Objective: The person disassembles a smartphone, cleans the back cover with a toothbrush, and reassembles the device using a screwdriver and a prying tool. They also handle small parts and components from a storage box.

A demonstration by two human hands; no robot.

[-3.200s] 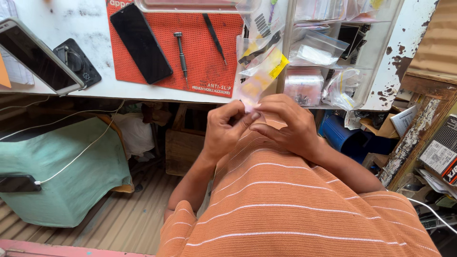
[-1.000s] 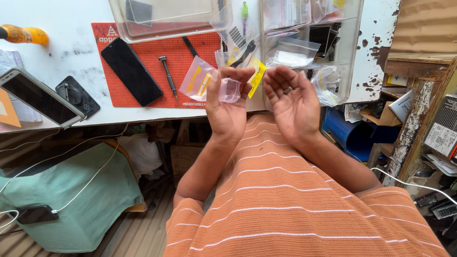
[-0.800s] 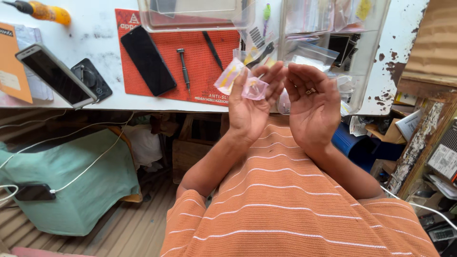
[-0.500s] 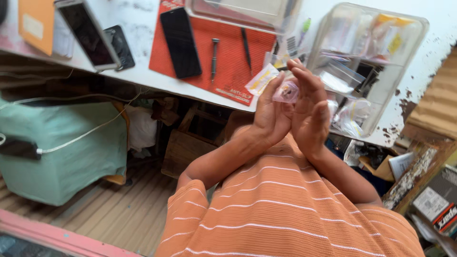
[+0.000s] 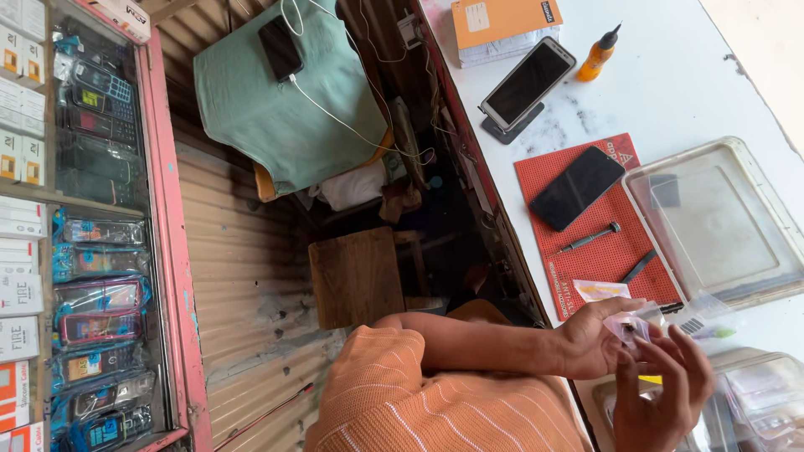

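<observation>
Left hand (image 5: 590, 343), at roughly four o'clock in the view, pinches a small clear plastic packet (image 5: 630, 326) between thumb and curled fingers; right hand (image 5: 666, 393), just below at five o'clock, has its fingers half spread, fingertips touching the same packet, seemingly to steady it while it is worked open. Both hands hover over the edge of the white table (image 5: 670, 84). On the red work mat (image 5: 603, 222) at three o'clock lie a dark phone (image 5: 576, 187) and a screwdriver (image 5: 590, 238), kept within reach. What the packet contains is too small to make out, and the lidded plastic organiser box (image 5: 754, 402) is cut off by the frame.
</observation>
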